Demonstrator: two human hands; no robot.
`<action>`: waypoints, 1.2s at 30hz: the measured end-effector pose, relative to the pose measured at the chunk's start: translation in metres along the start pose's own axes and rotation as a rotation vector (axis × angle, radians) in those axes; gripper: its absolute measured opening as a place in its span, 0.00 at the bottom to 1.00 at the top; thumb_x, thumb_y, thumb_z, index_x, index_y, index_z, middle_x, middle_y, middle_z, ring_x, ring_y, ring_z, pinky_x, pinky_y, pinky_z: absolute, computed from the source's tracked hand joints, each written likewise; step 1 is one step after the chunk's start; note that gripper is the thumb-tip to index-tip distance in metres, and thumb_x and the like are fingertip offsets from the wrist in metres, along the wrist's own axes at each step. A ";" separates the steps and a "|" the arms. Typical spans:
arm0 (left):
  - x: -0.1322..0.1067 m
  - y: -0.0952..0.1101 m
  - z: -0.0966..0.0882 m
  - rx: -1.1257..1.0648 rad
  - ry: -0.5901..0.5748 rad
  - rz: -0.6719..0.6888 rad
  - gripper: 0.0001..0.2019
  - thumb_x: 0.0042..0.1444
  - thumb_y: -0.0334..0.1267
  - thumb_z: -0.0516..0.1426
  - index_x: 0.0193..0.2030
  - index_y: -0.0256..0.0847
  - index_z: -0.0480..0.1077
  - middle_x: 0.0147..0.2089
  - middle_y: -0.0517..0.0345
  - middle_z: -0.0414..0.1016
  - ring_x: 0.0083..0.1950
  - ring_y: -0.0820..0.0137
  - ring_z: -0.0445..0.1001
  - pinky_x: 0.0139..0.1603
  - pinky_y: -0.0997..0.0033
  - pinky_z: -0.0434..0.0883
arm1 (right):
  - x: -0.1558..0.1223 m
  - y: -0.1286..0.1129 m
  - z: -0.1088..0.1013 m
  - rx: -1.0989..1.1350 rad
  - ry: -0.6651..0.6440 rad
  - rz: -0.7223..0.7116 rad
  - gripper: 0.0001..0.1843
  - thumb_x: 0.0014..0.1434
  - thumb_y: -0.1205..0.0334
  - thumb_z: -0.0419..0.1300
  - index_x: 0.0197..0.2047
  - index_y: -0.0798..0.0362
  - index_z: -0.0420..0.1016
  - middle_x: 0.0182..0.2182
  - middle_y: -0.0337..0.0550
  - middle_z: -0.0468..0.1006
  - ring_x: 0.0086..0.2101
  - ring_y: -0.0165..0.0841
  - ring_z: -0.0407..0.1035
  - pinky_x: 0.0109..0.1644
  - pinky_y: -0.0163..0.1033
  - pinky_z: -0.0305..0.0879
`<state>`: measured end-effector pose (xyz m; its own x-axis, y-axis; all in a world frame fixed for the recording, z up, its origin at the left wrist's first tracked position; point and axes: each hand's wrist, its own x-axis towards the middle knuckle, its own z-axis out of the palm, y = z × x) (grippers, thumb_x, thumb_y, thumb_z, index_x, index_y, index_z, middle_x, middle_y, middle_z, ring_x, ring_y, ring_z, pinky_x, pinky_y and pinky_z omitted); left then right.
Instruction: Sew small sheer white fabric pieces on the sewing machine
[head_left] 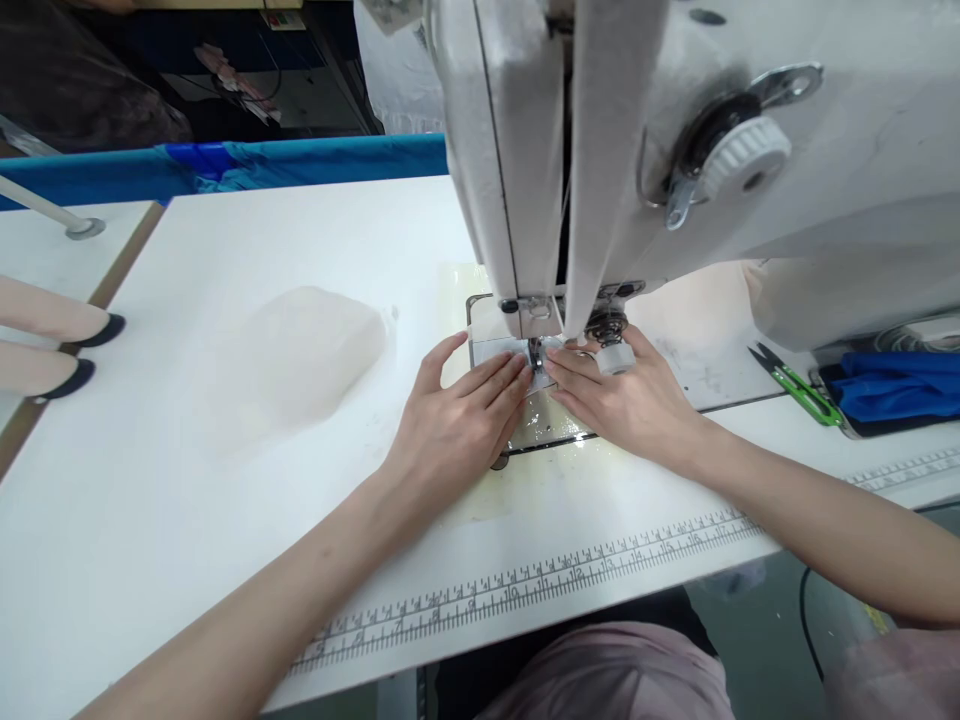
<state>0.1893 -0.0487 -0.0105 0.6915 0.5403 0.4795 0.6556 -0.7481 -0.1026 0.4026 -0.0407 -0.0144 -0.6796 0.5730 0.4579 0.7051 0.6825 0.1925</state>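
Note:
My left hand [457, 425] lies flat on the white sewing table, fingers stretched toward the needle. My right hand [626, 400] lies flat opposite it, fingertips meeting the left ones. Between the fingertips sits a small white piece of fabric [541, 378] under the presser foot [535, 352] of the white sewing machine [637, 150]. Both hands press the piece down on the metal needle plate [544, 428]. Much of the piece is hidden by the fingers.
A pale, soft fabric pile [300, 350] rests on the table to the left. Green thread snips [799, 385] and blue cloth [896, 390] lie at the right. A ruler strip [525, 585] runs along the table's front edge. Two black-tipped objects [79, 355] poke in from the far left.

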 end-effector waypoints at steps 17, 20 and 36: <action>0.000 0.000 0.000 0.028 0.015 0.015 0.11 0.65 0.30 0.52 0.51 0.34 0.71 0.51 0.49 0.76 0.53 0.63 0.76 0.62 0.48 0.62 | -0.001 -0.001 0.003 0.032 0.013 0.014 0.17 0.68 0.62 0.50 0.35 0.53 0.80 0.40 0.41 0.82 0.48 0.36 0.70 0.63 0.48 0.53; -0.001 -0.001 0.000 0.031 0.002 0.010 0.11 0.65 0.30 0.52 0.51 0.34 0.71 0.52 0.49 0.76 0.53 0.63 0.76 0.62 0.47 0.62 | 0.000 -0.001 0.003 0.040 0.028 0.017 0.16 0.68 0.62 0.52 0.36 0.54 0.80 0.41 0.41 0.82 0.48 0.36 0.70 0.63 0.48 0.54; -0.002 -0.002 -0.024 0.218 0.056 -0.024 0.11 0.62 0.43 0.56 0.43 0.37 0.73 0.23 0.62 0.75 0.22 0.69 0.72 0.33 0.60 0.67 | -0.002 -0.002 -0.007 0.051 0.187 -0.050 0.17 0.61 0.79 0.49 0.37 0.57 0.78 0.36 0.42 0.82 0.42 0.34 0.71 0.57 0.46 0.63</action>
<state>0.1789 -0.0574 0.0094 0.6611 0.5302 0.5309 0.7259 -0.6309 -0.2739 0.4036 -0.0463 -0.0098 -0.6606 0.4471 0.6031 0.6572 0.7328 0.1765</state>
